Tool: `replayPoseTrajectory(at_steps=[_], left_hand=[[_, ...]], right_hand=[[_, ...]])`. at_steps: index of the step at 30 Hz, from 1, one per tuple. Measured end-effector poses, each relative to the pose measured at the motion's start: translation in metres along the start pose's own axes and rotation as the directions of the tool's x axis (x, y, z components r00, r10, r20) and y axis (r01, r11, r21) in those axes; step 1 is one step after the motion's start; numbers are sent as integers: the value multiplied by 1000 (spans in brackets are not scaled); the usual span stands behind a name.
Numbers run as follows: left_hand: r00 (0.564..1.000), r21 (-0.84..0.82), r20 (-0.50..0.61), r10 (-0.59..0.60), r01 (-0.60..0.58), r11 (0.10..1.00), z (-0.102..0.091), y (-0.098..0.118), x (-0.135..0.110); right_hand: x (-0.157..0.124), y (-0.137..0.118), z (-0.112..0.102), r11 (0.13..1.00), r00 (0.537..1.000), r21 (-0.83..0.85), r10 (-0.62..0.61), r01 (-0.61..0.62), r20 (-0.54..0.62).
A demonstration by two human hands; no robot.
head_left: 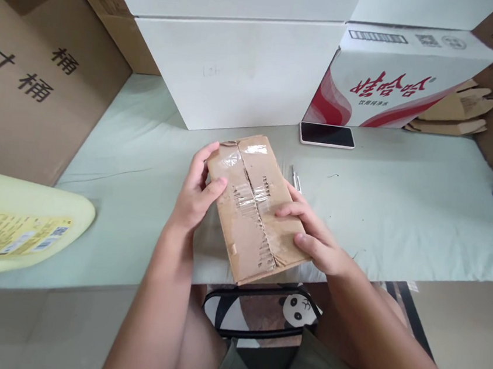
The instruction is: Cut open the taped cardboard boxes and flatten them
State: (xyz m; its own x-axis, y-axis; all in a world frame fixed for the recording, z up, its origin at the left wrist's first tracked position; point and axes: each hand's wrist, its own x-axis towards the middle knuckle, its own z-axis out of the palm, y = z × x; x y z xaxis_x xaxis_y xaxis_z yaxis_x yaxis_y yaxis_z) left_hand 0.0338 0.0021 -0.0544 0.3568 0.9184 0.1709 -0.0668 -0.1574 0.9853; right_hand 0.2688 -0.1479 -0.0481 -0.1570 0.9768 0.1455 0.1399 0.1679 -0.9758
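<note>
Between my two hands is a small brown cardboard box (248, 208), held tilted over the front of the table. Strips of clear tape and torn, ridged patches run along its middle seam. My left hand (197, 188) grips the upper left edge, thumb on the top face. On the right side, my right hand (312, 232) wraps the lower edge with thumb and fingers on the face. A slim silver tool (296, 180), perhaps a pen or knife, lies just behind my right hand, partly hidden by it.
A phone (327, 135) lies on the pale green cloth (402, 207) before a white and red carton (385, 81). Large white boxes (240, 72) stand at the back. At left are a big brown carton (33, 74) and a yellow bottle (22, 225). A panda-print bag (259, 312) is below the edge.
</note>
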Motion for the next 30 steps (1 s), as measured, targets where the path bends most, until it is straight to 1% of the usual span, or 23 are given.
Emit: replayPoseTrajectory(at_steps=[3,6,8,10,11,12,13,14,15,16,18,19,20,21,22,23,24,25,26,27,28,29,30], left_hand=[[999,-57,46,-21,24,998,0,-1,-1],[994,-75,108,25,-17,997,-4,-5,0],[990,-65,126,63,-55,996,-8,-9,2],[988,-47,121,94,-88,995,-11,-11,2],[987,-37,123,105,-101,994,-12,-12,2],[985,-27,133,111,-109,994,-13,-12,1],[982,-16,150,112,-111,994,-14,-12,1],[979,-6,171,110,-111,994,-13,-12,0],[976,2,189,111,-113,994,-13,-11,0],[973,9,200,113,-118,993,-12,-10,0],[971,11,204,126,-131,991,-10,-9,0],[970,9,204,133,-138,990,-9,-8,0],[970,5,202,137,-141,990,-8,-7,0],[970,4,203,137,-140,990,-7,-7,0],[970,4,204,134,-138,990,-6,-6,-1],[970,6,204,131,-135,991,-5,-6,-1],[971,12,202,128,-133,991,-4,-5,-1],[972,21,199,126,-132,991,-3,-5,-2],[973,33,194,124,-132,991,-2,-5,-3],[975,48,188,123,-134,990,-1,-5,-3],[976,68,178,125,-139,988,0,-6,-4],[977,91,169,130,-147,985,1,-6,-5],[977,113,162,136,-155,981,2,-7,-5]], right_hand=[[0,-2,0,1000,1000,2,5,-5,-1],[-2,0,1,1000,1000,-4,17,-17,4],[-3,5,0,1000,1000,22,14,-14,-5],[-2,12,-2,1000,995,4,20,-20,-93],[-1,16,-4,997,984,-58,38,-48,-174],[1,19,-6,982,962,-157,62,-107,-266],[3,21,-8,941,931,-275,91,-197,-354],[6,23,-10,871,897,-388,122,-302,-425],[8,24,-12,780,870,-482,158,-400,-467],[10,24,-13,683,854,-556,201,-473,-479],[13,25,-13,521,838,-658,297,-544,-458],[14,25,-13,464,831,-690,333,-555,-445],[14,26,-13,426,823,-708,353,-564,-444],[15,27,-13,408,813,-706,357,-578,-459],[15,27,-15,415,799,-684,350,-600,-488],[16,28,-17,453,783,-640,340,-621,-520],[16,29,-20,524,768,-571,332,-633,-547],[17,28,-23,621,759,-477,326,-622,-564],[19,26,-26,729,760,-366,318,-579,-567],[20,23,-28,826,772,-255,296,-503,-563],[21,17,-29,900,789,-166,251,-404,-560],[23,9,-30,947,805,-114,188,-301,-562],[24,-2,-28,972,817,-104,118,-213,-564]])
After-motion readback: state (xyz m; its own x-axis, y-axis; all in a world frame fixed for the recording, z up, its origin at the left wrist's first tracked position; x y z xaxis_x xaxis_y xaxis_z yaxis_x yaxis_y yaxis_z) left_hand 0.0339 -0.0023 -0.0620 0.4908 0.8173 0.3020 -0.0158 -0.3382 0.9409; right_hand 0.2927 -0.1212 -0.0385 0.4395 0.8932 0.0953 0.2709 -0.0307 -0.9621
